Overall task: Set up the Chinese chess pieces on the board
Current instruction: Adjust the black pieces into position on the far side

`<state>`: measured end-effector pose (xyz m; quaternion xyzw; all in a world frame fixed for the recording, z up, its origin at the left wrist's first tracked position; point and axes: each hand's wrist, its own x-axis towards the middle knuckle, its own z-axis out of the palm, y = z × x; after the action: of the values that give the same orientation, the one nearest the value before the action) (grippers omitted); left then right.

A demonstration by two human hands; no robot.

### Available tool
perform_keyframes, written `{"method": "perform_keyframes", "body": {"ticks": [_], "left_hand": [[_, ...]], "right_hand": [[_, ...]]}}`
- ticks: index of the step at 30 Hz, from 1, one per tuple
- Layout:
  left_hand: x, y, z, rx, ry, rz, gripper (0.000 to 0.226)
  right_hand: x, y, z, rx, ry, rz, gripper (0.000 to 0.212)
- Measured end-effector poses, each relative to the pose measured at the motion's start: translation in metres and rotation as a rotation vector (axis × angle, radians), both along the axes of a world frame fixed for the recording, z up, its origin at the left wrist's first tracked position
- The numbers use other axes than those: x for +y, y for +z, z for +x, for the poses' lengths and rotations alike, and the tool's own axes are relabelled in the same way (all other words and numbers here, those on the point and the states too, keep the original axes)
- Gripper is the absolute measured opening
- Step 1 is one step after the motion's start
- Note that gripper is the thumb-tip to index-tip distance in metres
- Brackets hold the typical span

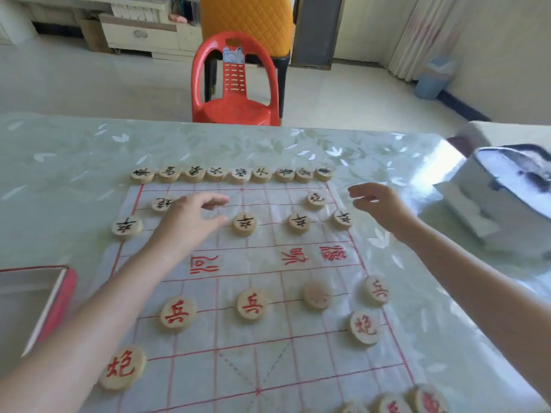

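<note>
A thin plastic chess board (268, 347) with red lines lies on the table. Several black-lettered wooden pieces form a row (232, 173) along its far edge, with cannons and soldiers such as one soldier (244, 223) just behind. Red-lettered soldiers (252, 305) and cannons (122, 368) stand on the near half; one piece (317, 295) shows a blank face. My left hand (190, 219) hovers over the far left of the board with fingers relaxed, holding nothing I can see. Beyond the board's far right corner, my right hand (378, 204) floats loosely curled and empty.
A red-edged box (56, 299) sits at the left table edge. A white appliance (501, 204) stands at the right. More red pieces (423, 400) cluster at the bottom right. A red plastic chair (235, 84) faces the table's far side.
</note>
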<state>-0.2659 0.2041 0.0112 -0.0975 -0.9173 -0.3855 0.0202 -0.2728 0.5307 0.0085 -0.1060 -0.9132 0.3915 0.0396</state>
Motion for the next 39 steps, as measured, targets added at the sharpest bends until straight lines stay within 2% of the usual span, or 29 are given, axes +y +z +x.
{"method": "perform_keyframes", "body": {"ticks": [3,9,15,21,28,32,35,39], "left_hand": [[0.053,-0.002,-0.020,0.026,-0.101,-0.041,0.035],[0.133,-0.013,-0.064,-0.084,-0.326,-0.123,0.047],[0.162,-0.031,-0.097,-0.160,-0.404,-0.187,0.055],[0.167,-0.044,-0.108,-0.162,-0.459,-0.203,0.060],[0.170,-0.050,-0.110,-0.071,-0.427,-0.189,0.043],[0.168,-0.056,-0.106,-0.003,-0.282,-0.239,0.049],[0.165,-0.060,-0.102,0.028,-0.183,-0.259,0.055],[0.165,-0.061,-0.098,0.002,-0.178,-0.215,0.066]], "right_hand": [[0.018,-0.005,-0.024,0.002,0.000,-0.036,0.032],[0.022,-0.020,-0.089,0.004,0.043,-0.020,0.042],[0.010,-0.036,-0.132,-0.005,0.099,0.066,0.057],[0.008,-0.054,-0.149,-0.028,0.020,0.182,0.062],[0.009,-0.060,-0.154,-0.006,-0.009,0.145,0.065],[0.006,-0.064,-0.159,-0.022,0.018,0.181,0.055],[0.008,-0.060,-0.157,-0.066,0.080,0.085,0.050],[0.014,-0.057,-0.149,-0.098,0.116,-0.086,0.067]]}}
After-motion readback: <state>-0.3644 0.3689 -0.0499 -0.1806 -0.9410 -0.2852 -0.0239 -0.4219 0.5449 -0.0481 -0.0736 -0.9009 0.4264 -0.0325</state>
